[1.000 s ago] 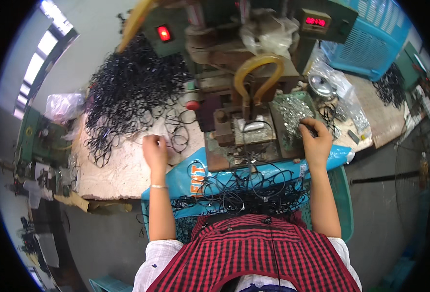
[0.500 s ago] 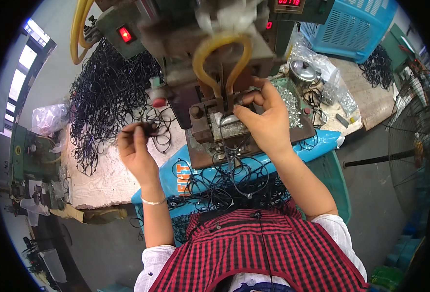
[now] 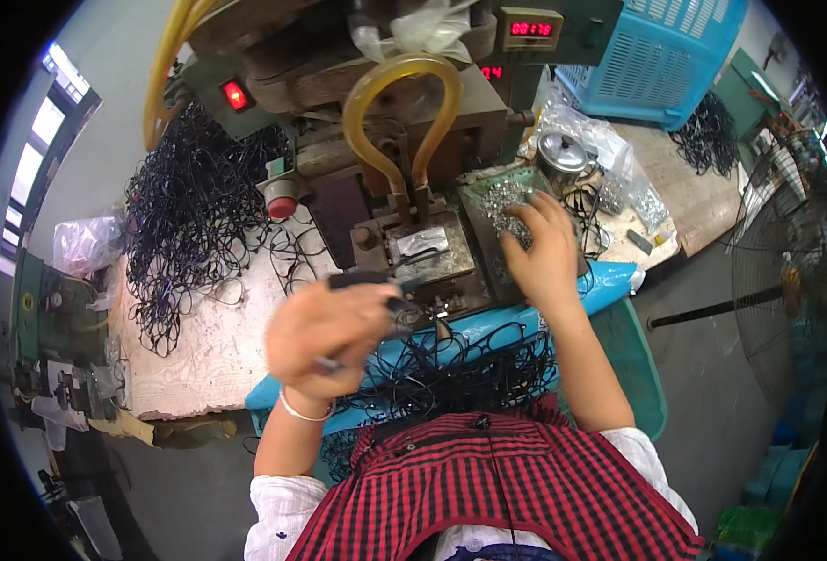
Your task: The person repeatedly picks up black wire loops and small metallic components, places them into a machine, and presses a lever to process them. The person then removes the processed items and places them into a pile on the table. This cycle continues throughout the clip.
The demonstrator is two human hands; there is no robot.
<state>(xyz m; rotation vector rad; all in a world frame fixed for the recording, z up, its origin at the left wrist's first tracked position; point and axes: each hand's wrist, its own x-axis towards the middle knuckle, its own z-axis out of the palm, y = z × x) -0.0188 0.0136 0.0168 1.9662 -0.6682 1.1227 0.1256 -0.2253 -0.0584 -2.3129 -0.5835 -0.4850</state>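
Observation:
My left hand point(image 3: 325, 332), blurred by motion, is left of the press bed with its fingers closed. Dark strands at its fingertips look like a black cord point(image 3: 362, 279); its exact shape is smeared. My right hand point(image 3: 546, 254) is over a green tray point(image 3: 474, 201) of small silver metal pieces point(image 3: 505, 208). Its fingers are bent and apart, with the tips among the pieces. Between the hands stands the press point(image 3: 413, 140), a yellow tube looped at its front. A dark strip lies across the silver plate point(image 3: 423, 241) on its bed.
Black cords are heaped at left point(image 3: 189, 206); more lie over a blue plastic sheet point(image 3: 582, 282) at the front edge. A red button point(image 3: 282, 207) juts beside the press. Behind the tray stand a lidded metal pot point(image 3: 561, 152) and a blue basket point(image 3: 657, 61). A fan point(image 3: 778, 280) is at right.
My right hand has left the press bed and moved right to the metal pieces. My left hand has swung right and nearer, toward the front of the press.

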